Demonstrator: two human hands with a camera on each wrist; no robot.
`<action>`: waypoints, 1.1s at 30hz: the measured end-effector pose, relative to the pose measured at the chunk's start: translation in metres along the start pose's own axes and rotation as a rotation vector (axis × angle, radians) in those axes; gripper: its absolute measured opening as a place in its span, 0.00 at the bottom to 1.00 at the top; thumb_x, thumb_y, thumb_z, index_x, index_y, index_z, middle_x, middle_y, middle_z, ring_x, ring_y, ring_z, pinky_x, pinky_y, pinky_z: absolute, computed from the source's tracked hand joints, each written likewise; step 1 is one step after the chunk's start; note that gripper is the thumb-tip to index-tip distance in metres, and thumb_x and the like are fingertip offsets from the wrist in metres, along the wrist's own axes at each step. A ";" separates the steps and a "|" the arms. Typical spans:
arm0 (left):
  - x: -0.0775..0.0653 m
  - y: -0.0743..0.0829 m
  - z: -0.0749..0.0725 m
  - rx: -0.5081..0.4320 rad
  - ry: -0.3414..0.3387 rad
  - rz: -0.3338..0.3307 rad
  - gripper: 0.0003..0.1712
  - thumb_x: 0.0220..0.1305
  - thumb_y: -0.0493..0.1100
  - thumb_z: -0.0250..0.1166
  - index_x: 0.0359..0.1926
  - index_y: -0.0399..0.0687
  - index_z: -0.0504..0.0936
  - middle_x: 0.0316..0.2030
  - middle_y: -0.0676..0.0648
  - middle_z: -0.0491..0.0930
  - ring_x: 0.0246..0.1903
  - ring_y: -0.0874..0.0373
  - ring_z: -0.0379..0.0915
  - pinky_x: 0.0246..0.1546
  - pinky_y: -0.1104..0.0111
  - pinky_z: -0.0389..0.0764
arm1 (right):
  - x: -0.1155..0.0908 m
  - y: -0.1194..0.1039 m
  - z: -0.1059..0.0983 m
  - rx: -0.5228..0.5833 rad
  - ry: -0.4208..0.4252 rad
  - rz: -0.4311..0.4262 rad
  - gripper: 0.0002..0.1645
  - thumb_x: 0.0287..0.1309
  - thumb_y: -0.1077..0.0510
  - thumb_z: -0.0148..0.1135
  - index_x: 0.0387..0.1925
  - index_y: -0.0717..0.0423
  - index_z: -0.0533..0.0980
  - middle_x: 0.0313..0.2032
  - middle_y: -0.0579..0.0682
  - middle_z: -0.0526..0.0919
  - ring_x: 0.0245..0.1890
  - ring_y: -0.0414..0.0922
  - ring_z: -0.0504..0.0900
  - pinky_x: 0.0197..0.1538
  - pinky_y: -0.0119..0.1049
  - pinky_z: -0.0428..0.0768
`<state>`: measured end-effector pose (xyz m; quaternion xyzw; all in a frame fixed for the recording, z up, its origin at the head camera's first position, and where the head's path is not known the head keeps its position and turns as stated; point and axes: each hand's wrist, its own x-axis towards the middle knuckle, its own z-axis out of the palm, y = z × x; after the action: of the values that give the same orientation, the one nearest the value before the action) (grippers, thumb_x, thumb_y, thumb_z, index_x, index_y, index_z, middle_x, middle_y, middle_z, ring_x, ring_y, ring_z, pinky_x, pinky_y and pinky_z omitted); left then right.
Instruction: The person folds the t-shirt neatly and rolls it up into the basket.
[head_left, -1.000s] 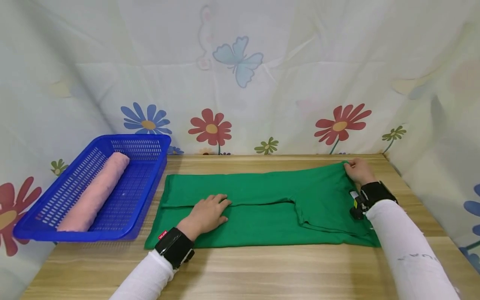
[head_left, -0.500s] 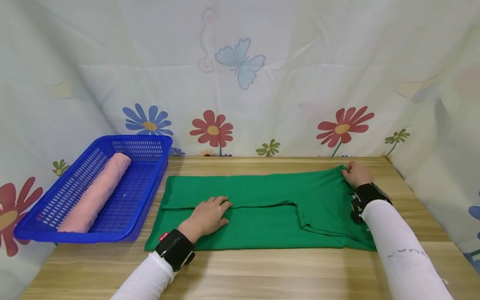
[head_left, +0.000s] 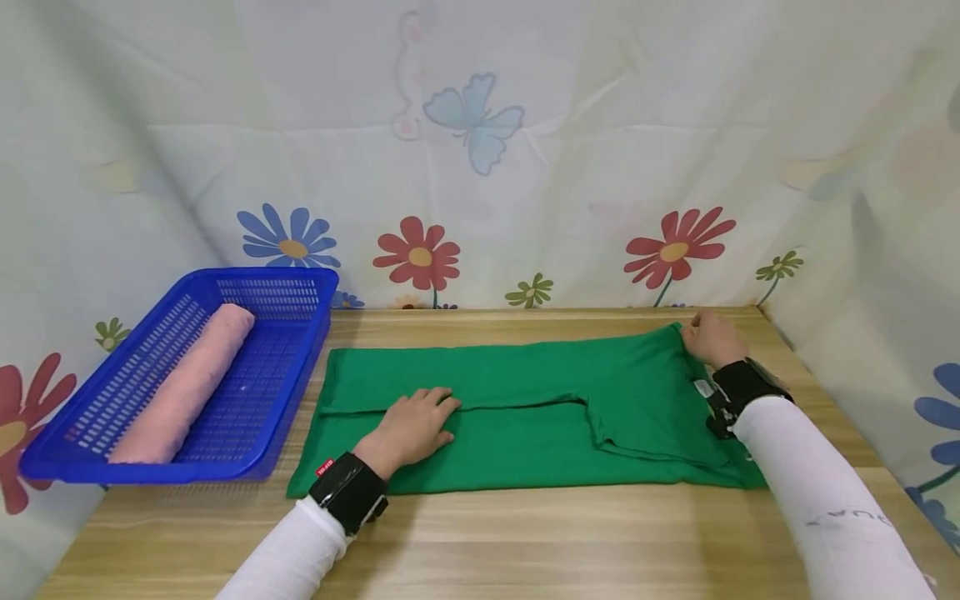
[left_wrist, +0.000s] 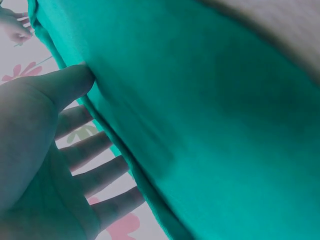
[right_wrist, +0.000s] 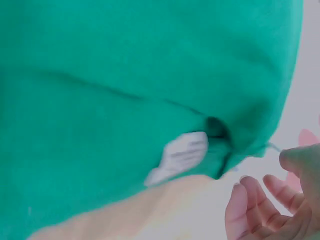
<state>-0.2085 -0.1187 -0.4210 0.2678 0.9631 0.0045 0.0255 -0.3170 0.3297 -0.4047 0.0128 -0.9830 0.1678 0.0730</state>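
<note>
A green T-shirt [head_left: 517, 450] lies folded lengthwise into a long strip on the wooden table, a small red tag [head_left: 325, 467] at its left end. My left hand [head_left: 411, 429] rests on its left half along the fold line, fingers loosely spread. At the far right corner is my right hand [head_left: 714, 339]. In the right wrist view its thumb [right_wrist: 300, 157] is right at the cloth's corner, with the fingers apart below it. A white label [right_wrist: 182, 152] shows beside a small dark gap in the cloth. The right forearm hides part of the shirt's right end.
A blue plastic basket [head_left: 303, 367] stands left of the shirt with a pink rolled cloth [head_left: 187, 383] in it. A white curtain [head_left: 570, 192] printed with flowers hangs behind and beside the wooden table [head_left: 525, 550].
My right hand has shifted slightly at the shirt's far right corner, which now lies a little further left. My left hand has stayed in place on the cloth.
</note>
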 end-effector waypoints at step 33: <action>0.009 0.004 -0.003 -0.026 -0.092 -0.001 0.37 0.54 0.61 0.55 0.63 0.54 0.58 0.64 0.42 0.53 0.61 0.43 0.51 0.52 0.48 0.60 | -0.057 -0.058 0.039 -0.146 -0.271 -0.041 0.41 0.59 0.39 0.39 0.63 0.65 0.50 0.58 0.78 0.48 0.56 0.74 0.45 0.51 0.65 0.54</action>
<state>-0.2141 -0.1111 -0.4187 0.2668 0.9610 0.0047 0.0732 -0.2633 0.2623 -0.4307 0.0501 -0.9930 0.0910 -0.0562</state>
